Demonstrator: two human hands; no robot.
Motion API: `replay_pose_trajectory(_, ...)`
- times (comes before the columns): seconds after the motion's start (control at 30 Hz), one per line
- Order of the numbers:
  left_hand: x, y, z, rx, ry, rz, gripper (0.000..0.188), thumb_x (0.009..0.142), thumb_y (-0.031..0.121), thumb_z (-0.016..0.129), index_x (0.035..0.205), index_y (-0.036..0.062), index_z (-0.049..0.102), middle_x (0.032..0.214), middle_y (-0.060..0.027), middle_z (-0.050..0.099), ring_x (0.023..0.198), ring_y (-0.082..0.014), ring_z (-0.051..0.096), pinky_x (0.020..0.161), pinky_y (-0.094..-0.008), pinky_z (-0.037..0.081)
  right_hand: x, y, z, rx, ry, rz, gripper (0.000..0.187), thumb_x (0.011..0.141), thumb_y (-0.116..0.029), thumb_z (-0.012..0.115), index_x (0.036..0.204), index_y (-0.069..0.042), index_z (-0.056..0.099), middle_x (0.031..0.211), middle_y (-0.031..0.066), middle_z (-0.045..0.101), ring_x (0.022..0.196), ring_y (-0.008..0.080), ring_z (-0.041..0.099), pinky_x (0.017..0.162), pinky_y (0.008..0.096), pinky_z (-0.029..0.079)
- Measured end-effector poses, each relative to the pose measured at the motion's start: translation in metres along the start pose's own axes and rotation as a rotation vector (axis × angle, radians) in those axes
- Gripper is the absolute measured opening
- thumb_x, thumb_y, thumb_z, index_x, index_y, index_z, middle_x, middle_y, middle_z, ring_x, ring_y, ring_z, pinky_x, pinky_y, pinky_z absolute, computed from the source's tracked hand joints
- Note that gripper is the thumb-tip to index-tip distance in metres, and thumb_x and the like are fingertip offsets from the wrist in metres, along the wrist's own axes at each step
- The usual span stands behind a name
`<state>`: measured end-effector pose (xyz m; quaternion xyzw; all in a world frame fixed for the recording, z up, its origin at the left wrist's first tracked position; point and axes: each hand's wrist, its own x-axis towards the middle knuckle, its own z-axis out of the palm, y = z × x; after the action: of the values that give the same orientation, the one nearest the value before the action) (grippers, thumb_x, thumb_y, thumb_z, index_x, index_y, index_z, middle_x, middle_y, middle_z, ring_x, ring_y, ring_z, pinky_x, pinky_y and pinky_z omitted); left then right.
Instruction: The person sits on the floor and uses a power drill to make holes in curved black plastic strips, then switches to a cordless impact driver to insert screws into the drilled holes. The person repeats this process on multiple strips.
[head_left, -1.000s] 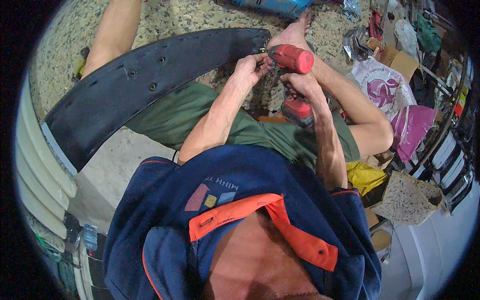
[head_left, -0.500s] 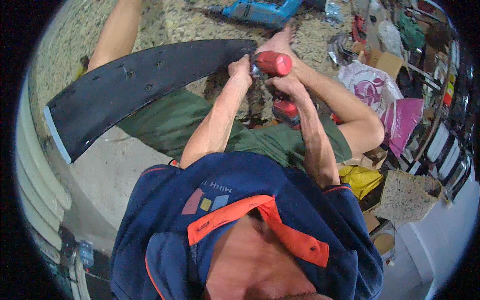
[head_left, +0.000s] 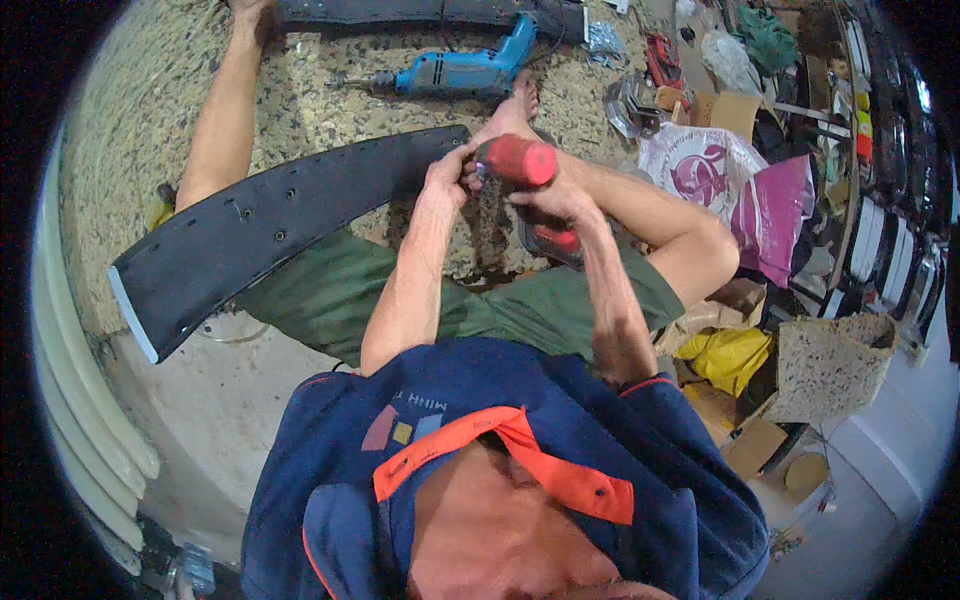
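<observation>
Speckled floor (head_left: 320, 125) underlies a red drill (head_left: 520, 162), tip indistinct.

Flat, muted indoor light falls on the right hand (head_left: 562, 202) gripping a softly blurred red cordless drill (head_left: 520, 162), with shadow deepening just below the grip. Far left of it, fisheye distortion bows pale panels (head_left: 88, 440); far right, glossy dark parts (head_left: 924, 95) throw glare. Grainy black vignetting rings the rim.

Workshop, seemingly: blue drill (head_left: 460, 74) on speckled floor (head_left: 300, 112), red cordless drill (head_left: 522, 161), cardboard (head_left: 730, 114), plastic bag (head_left: 700, 170) heaped at right.
</observation>
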<state>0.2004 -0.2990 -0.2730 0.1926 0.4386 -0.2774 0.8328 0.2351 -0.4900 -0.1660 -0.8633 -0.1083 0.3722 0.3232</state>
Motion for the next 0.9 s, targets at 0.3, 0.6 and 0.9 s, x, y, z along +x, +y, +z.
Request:
replay_pose_trajectory(0.3, -0.071, 0.024, -0.018, 0.073, -0.037, 0.381, 0.017, 0.101, 0.019, 0.061, 0.096, 0.0031, 0.058, 0.093, -0.0166, 0.074, 0.074, -0.0219, 0.068, 0.064, -0.0335, 0.054, -0.038, -0.026, -0.003, 0.855, -0.092, 0.281, 0.024, 0.085, -0.006, 0.078, 0.106, -0.006, 0.066, 0.081, -0.0017, 0.064, 0.053, 0.0061, 0.048, 0.048, 0.0231, 0.037)
replay_pose_trajectory(0.6, -0.076, 0.023, -0.03, -0.1, -0.148, 0.359, 0.026, 0.1, 0.026, 0.067, 0.111, 0.0023, 0.068, 0.081, -0.0031, 0.066, 0.069, -0.0132, 0.06, 0.061, -0.0285, 0.051, -0.041, -0.031, 0.008, 0.496, -0.055, 0.241, 0.035, 0.083, -0.015, 0.083, 0.114, -0.008, 0.069, 0.098, -0.001, 0.069, 0.084, 0.0111, 0.063, 0.071, 0.0305, 0.052)
replay_pose_trajectory(0.9, -0.079, 0.029, -0.039, 0.101, -0.174, 0.391, 0.018, 0.099, 0.018, 0.067, 0.104, 0.0011, 0.071, 0.079, 0.0009, 0.062, 0.067, -0.0088, 0.054, 0.059, -0.025, 0.042, -0.035, -0.02, 0.016, 0.519, -0.087, 0.196, 0.034, 0.083, -0.013, 0.083, 0.113, -0.008, 0.069, 0.091, -0.0011, 0.068, 0.071, 0.0088, 0.059, 0.062, 0.0275, 0.046)
